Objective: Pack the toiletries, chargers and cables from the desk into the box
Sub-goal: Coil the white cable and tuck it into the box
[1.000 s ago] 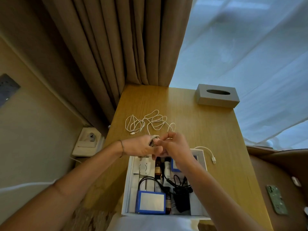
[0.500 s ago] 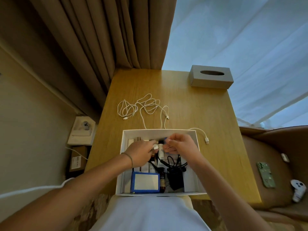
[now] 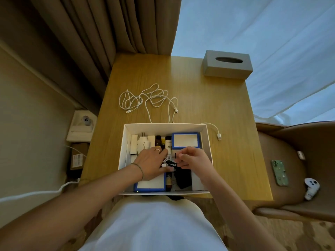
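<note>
The wooden table [image 3: 208, 109] carries a white box [image 3: 205, 140] at its near edge. Beyond the box, at the table's far right corner, sits a grey tissue box [image 3: 227, 67]. Right of the box, off the table, a brown chair [image 3: 290, 160] holds a green phone [image 3: 280, 172] and a white controller [image 3: 311, 188].

On the table just beyond the box's far wall lies a tangle of white cables [image 3: 146, 98]; one more white cable [image 3: 213, 128] hangs over the box's far right corner, its plug on the table.

Inside the box, a blue-framed case [image 3: 185, 140] lies in the far right corner and a second blue-framed case [image 3: 149, 185] at the near wall. A black pouch [image 3: 183, 178] lies to the right of that second case. Along the far wall stand a white charger [image 3: 143, 144], a brown bottle [image 3: 158, 141] and a white tube [image 3: 168, 144].

Both hands are inside the box. The left hand [image 3: 151, 163] lies palm-down over the contents, a small white plug at its fingertips; whether it grips that plug I cannot tell. The right hand [image 3: 194, 159] has curled fingers pinching a black cable [image 3: 171, 162].
</note>
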### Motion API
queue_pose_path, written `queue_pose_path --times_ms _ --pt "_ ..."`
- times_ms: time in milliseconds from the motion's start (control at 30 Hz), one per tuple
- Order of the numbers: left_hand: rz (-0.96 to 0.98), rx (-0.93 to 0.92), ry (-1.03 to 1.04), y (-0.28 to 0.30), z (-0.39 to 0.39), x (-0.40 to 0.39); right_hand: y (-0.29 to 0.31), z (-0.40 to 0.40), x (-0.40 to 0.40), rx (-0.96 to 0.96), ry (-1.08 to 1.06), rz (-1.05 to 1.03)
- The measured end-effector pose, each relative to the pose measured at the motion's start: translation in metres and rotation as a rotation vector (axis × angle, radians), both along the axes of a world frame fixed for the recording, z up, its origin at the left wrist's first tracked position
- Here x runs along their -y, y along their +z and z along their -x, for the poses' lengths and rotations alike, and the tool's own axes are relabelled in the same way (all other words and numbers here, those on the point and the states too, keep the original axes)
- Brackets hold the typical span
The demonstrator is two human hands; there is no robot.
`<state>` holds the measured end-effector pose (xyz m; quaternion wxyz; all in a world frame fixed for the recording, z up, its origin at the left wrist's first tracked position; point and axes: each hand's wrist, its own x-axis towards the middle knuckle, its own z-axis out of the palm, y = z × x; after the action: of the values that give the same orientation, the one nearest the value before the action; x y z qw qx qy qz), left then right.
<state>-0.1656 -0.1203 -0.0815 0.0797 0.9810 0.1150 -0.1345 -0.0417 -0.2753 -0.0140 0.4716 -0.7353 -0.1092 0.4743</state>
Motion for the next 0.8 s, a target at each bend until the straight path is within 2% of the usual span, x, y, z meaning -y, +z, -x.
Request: queue_pose_path --times_ms 167,367,600,800 --pt "0.004 0.030 0.011 -0.003 0.012 0.009 -0.005 0.000 0.005 0.003 0.016 0.005" --pt "-0.046 -0.043 -0.045 0.001 0.023 0.021 -0.008 -0.001 0.003 0.003 0.028 0.004" --pt "0.127 -0.293 -0.059 0.010 0.032 0.011 -0.006 0.001 -0.008 0.013 0.056 0.003" --pt "0.068 -0.103 -0.019 0.037 0.022 0.010 -0.001 0.000 -0.018 0.076 0.106 -0.002"
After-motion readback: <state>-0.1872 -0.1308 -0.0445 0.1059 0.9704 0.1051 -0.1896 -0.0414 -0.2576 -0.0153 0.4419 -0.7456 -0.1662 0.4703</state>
